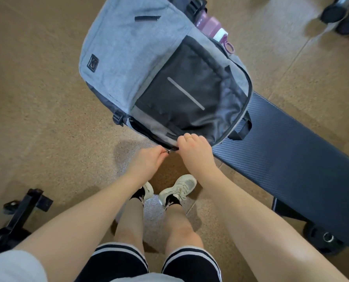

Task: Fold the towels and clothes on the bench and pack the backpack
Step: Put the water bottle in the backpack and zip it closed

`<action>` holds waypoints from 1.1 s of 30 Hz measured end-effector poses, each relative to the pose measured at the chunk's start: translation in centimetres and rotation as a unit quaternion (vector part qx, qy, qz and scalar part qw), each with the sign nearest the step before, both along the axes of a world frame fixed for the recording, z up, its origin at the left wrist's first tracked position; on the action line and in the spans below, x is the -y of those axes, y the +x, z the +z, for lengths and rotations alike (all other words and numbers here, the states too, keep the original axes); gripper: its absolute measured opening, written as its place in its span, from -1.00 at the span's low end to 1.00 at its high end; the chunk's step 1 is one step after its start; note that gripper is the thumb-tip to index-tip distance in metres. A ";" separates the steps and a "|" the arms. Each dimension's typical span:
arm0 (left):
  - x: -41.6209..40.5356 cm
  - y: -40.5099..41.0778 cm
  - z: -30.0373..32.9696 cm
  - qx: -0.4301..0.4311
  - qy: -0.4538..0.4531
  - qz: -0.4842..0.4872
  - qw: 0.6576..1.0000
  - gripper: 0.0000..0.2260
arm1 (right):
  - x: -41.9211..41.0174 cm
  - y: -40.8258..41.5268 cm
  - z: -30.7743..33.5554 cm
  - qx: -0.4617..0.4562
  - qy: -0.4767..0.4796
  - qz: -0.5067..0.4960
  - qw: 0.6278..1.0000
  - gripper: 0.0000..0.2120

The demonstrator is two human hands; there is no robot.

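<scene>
A grey backpack (pixel 128 49) with a black back panel lies on the end of a dark padded bench (pixel 287 147), its top pointing toward me. My left hand (pixel 147 161) pinches the small metal zipper pull (pixel 168 152) at the bag's near edge. My right hand (pixel 194 147) grips the bag's edge just beside the pull. A purple water bottle (pixel 210 25) sticks out of the bag's side pocket at the far right. No towels or clothes are visible; the inside of the bag is hidden.
Brown speckled floor surrounds the bench. A black metal equipment foot (pixel 25 208) sits at the lower left. Dark dumbbell ends (pixel 340 15) lie at the top right. My legs and white shoes (pixel 177 190) stand below the bag, close to the bench end.
</scene>
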State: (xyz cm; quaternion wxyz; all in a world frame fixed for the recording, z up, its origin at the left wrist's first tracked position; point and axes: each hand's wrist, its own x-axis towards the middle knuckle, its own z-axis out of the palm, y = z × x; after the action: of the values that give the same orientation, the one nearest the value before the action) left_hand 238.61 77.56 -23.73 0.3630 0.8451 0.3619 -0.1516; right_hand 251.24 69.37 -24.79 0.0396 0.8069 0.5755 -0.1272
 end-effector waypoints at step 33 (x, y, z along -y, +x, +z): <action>-12.6 -4.9 -3.7 -0.089 0.128 0.006 0.988 -0.75 | -8.6 -4.1 0.5 0.017 -0.045 -0.015 0.999 -0.60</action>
State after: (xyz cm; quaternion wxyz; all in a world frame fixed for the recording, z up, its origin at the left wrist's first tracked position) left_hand 233.66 90.19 -27.47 0.2190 0.8657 0.4142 -0.1760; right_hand 247.11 78.01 -24.26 0.0836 0.8151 0.5559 -0.1398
